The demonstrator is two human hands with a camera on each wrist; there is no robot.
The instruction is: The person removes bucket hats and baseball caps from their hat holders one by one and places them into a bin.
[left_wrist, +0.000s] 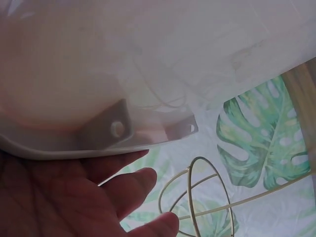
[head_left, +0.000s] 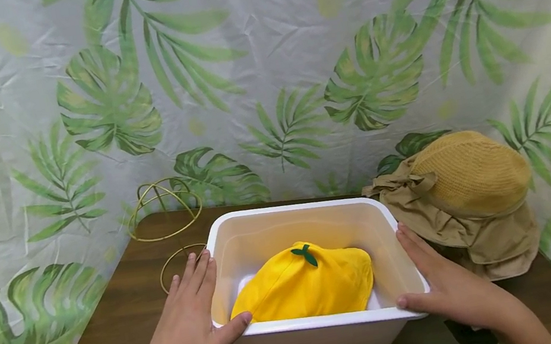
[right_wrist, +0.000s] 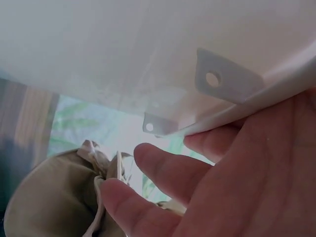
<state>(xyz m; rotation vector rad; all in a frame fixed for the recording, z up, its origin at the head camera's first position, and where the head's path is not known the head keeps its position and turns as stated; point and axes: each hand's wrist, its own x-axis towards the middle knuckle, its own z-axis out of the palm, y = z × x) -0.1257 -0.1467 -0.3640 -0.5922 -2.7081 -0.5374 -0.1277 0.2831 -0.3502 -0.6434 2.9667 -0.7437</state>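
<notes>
A white plastic basin (head_left: 316,323) stands on the table between my two hands. Inside it lies a yellow cloth hat (head_left: 301,285) with a small green leaf at its top. My left hand (head_left: 185,321) rests on the basin's left rim, fingers fairly straight and thumb over the front corner. On the opposite rim my right hand (head_left: 450,282) lies the same way, its thumb at the front right corner. Both wrist views show the basin's outer wall (left_wrist: 64,74) and small holed tabs (right_wrist: 217,79) under the rim, with the fingers extended below it.
On the right sits a tan sun hat (head_left: 476,176) with a woven crown and cloth brim, close by my right hand. A gold wire stand (head_left: 169,234) is at the back left. Behind the brown wooden table (head_left: 114,318) hangs a leaf-patterned sheet (head_left: 280,63).
</notes>
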